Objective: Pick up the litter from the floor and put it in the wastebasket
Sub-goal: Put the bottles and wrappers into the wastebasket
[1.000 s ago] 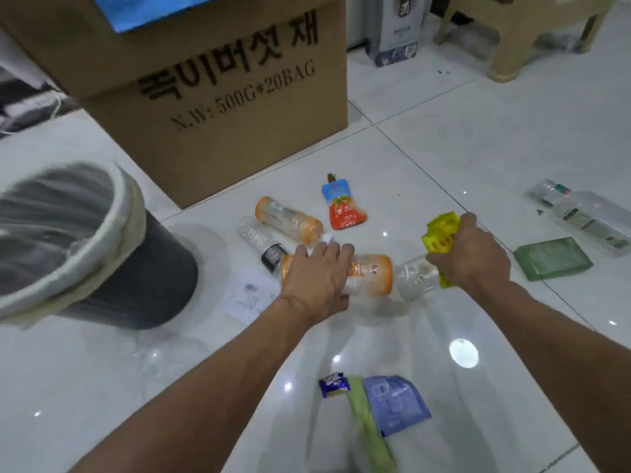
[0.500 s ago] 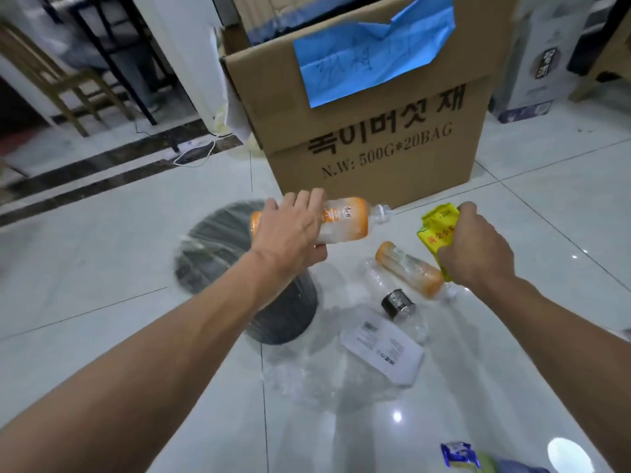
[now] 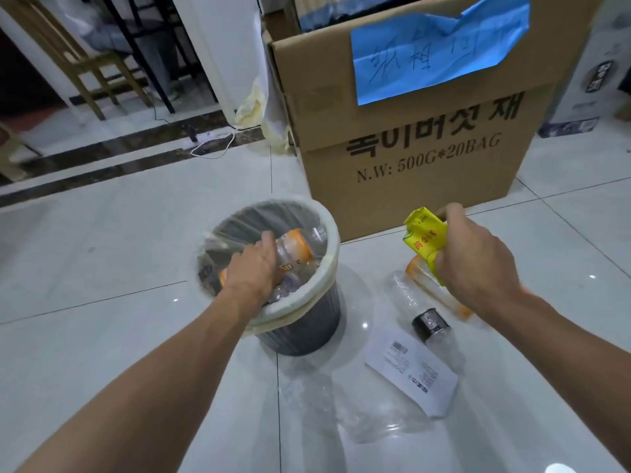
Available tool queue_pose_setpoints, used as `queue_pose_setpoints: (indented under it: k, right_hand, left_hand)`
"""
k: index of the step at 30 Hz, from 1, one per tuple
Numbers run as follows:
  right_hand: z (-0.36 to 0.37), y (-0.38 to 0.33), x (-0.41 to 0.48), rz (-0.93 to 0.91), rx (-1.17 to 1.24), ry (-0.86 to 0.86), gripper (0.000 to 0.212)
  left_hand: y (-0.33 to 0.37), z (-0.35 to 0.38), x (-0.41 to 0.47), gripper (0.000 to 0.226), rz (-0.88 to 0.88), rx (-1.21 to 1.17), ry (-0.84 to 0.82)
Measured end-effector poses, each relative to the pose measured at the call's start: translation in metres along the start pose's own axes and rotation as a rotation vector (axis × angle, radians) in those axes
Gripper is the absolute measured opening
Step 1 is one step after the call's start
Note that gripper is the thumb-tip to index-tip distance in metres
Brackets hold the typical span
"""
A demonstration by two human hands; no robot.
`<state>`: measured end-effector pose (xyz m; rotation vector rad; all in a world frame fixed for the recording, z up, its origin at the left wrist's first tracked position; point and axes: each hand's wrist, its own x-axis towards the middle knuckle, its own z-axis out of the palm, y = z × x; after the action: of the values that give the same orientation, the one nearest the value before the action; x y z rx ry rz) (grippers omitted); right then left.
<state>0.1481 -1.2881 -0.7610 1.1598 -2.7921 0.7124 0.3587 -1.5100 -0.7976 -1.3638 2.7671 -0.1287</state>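
Observation:
The dark wastebasket (image 3: 307,332), lined with a clear bag, stands on the white tiled floor. My left hand (image 3: 252,271) is inside its mouth, gripping an orange-labelled plastic bottle (image 3: 295,247) that lies across the other litter in there. My right hand (image 3: 474,264) hovers to the right of the basket, clutching a crumpled yellow wrapper (image 3: 423,238). Under that hand on the floor lie another orange-labelled bottle (image 3: 426,281) and a clear bottle with a black label (image 3: 430,324).
A big cardboard box (image 3: 426,158) with a blue paper on it stands right behind the basket. A white printed sheet (image 3: 411,373) and a clear plastic bag (image 3: 358,407) lie on the floor in front. A chair and a cable are at the far left.
My left hand has carried the orange bottle from above the basket down into its mouth. My right hand with the yellow wrapper has stayed to the right of the basket.

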Motion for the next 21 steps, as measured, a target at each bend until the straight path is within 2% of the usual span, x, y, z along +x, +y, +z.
queue_pose_setpoints:
  k: [4, 7, 9, 12, 17, 19, 21]
  right_hand:
    - [0.001, -0.007, 0.005, -0.055, 0.005, 0.052, 0.033]
    - [0.008, -0.016, 0.008, -0.088, 0.014, 0.082, 0.026]
    - [0.014, -0.024, 0.009, -0.118, 0.028, 0.089, 0.024]
    - [0.019, -0.042, 0.012, -0.177, 0.086, 0.127, 0.022]
    - [0.028, -0.097, 0.018, -0.368, 0.106, 0.213, 0.02]
    - [0.034, -0.12, 0.016, -0.451, 0.05, 0.204, 0.025]
    - [0.042, -0.139, 0.011, -0.494, -0.003, 0.107, 0.029]
  left_hand:
    - [-0.014, 0.004, 0.014, 0.068, -0.055, 0.122, -0.049]
    - [-0.023, 0.006, 0.022, 0.088, -0.07, 0.067, -0.219]
    - [-0.026, 0.008, 0.023, 0.094, -0.052, 0.041, -0.261]
    - [-0.029, 0.005, 0.021, 0.094, -0.03, 0.035, -0.196]
    - [-0.043, -0.01, 0.018, 0.057, -0.026, 0.051, 0.023]
    - [-0.057, -0.017, 0.017, 0.053, -0.072, 0.038, 0.093]
    - [-0.069, -0.023, 0.016, 0.055, -0.102, 0.009, 0.13]
